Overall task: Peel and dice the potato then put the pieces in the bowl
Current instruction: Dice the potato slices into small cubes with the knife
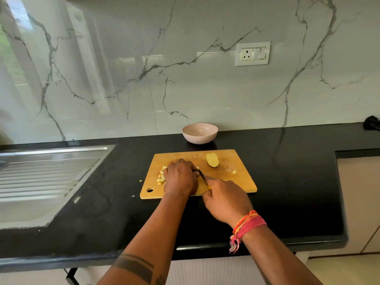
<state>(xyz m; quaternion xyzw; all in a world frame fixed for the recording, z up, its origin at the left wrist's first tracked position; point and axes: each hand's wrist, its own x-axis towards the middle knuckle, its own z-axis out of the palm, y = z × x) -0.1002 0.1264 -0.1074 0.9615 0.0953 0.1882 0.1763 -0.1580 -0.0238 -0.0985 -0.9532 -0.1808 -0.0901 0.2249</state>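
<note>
Left hand (181,177) lies palm-down on the board (242,182), fingers curled over potato hidden beneath. Right hand (225,199) grips the knife (202,175), fingers wrapped round its handle. Dice (161,175) lie left of the hand. Potato half (212,160) lies apart. Bowl (199,133) stands behind on the worktop (298,192).

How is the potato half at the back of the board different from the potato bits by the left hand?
The potato half is one large oval piece; the diced pieces are many small cubes. The half lies alone, untouched, toward the far edge of the cutting board; the cubes are heaped at the left hand, on the board's left side. Both are pale yellow and on the board, not in the bowl.
</note>
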